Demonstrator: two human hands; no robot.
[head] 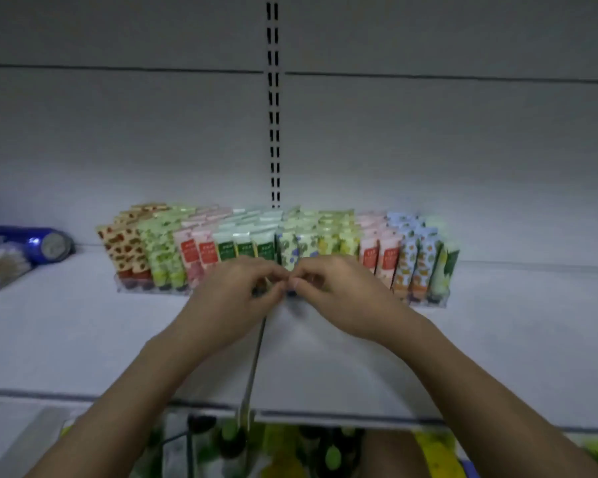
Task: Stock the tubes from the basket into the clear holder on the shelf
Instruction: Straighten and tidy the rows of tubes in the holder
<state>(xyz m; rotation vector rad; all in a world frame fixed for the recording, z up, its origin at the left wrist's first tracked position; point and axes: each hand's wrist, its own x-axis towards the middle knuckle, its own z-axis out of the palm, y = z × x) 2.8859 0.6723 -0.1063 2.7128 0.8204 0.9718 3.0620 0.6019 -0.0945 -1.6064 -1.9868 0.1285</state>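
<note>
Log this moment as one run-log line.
stage: stocking | left hand and right hand: meet at front-middle of clear holder | grip: unclear, blurred | tubes: upright rows

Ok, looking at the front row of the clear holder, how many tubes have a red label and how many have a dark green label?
Red-label tubes: 4 (two toward the left, two toward the right)
Dark green-label tubes: 3
Total: 7

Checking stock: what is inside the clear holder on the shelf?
The clear holder holds rows of upright patterned tubes. The left hand and right hand cover its front middle.
</note>
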